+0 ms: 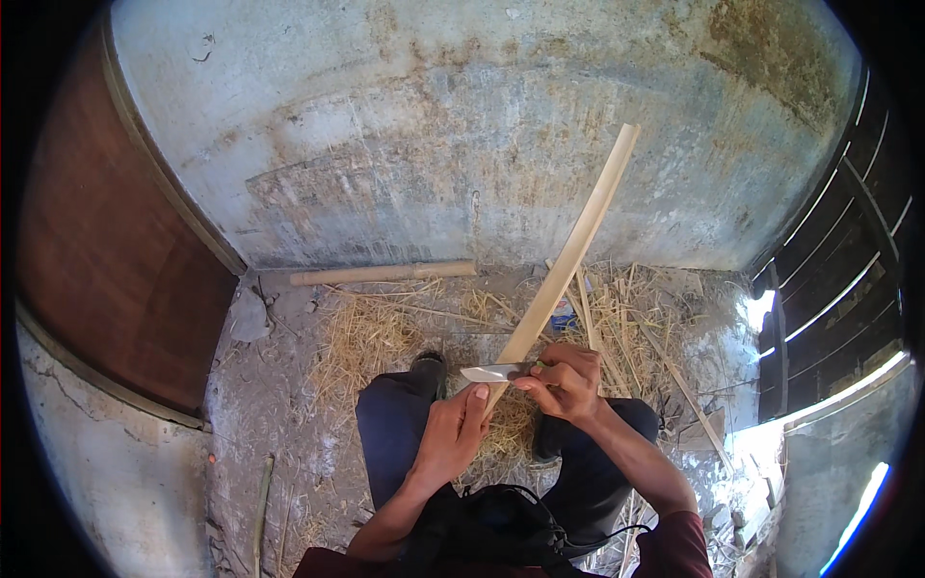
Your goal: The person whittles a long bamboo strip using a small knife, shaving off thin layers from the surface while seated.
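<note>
A long pale split-bamboo strip [568, 262] slants from between my knees up toward the far right, its far end raised in front of the wall. My left hand [449, 438] is closed around its near end, thumb uppermost. In my right hand [570, 383] is a knife [489, 372] with a short, broad metal blade. The fist wraps its handle, and the blade points left across the strip, just above my left thumb. Whether the edge is cutting into the strip cannot be made out.
Straw-like shavings [358, 339] litter the floor around my feet. A bamboo pole [385, 274] lies along the stained wall [482, 183]; loose strips [686, 393] and a blue packet [563, 318] lie right of centre. A brown door [120, 250] stands left, dark slats [833, 289] right.
</note>
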Action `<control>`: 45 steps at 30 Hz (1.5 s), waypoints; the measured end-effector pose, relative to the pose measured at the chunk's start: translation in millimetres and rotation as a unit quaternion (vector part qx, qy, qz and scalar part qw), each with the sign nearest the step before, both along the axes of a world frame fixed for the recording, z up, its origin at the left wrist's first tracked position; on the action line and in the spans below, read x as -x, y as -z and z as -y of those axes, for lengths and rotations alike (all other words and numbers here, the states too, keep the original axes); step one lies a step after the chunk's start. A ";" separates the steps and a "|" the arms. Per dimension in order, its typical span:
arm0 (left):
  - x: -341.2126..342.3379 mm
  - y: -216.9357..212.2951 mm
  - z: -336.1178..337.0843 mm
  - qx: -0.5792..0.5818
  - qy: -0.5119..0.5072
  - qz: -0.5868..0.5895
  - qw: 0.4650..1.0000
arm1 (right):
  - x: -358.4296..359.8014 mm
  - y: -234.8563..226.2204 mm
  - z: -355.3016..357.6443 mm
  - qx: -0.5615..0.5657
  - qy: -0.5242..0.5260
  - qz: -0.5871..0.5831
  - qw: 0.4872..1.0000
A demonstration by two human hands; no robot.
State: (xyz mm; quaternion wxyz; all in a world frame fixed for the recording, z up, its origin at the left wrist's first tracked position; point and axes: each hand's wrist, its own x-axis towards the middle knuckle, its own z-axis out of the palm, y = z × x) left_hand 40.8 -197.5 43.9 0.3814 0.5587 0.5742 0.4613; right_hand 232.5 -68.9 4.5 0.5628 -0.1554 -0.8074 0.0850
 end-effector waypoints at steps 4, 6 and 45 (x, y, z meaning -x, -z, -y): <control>0.2 1.8 -1.1 0.001 0.000 0.012 1.000 | 1.9 -4.2 -3.6 -0.017 0.002 -0.013 1.000; 0.6 3.5 -1.3 0.000 0.000 0.017 1.000 | 0.6 -6.2 -5.2 -0.003 0.009 -0.022 1.000; -1.9 0.6 18.5 0.001 -0.022 -0.045 0.999 | -12.0 -22.2 -22.7 0.013 0.126 -0.097 0.987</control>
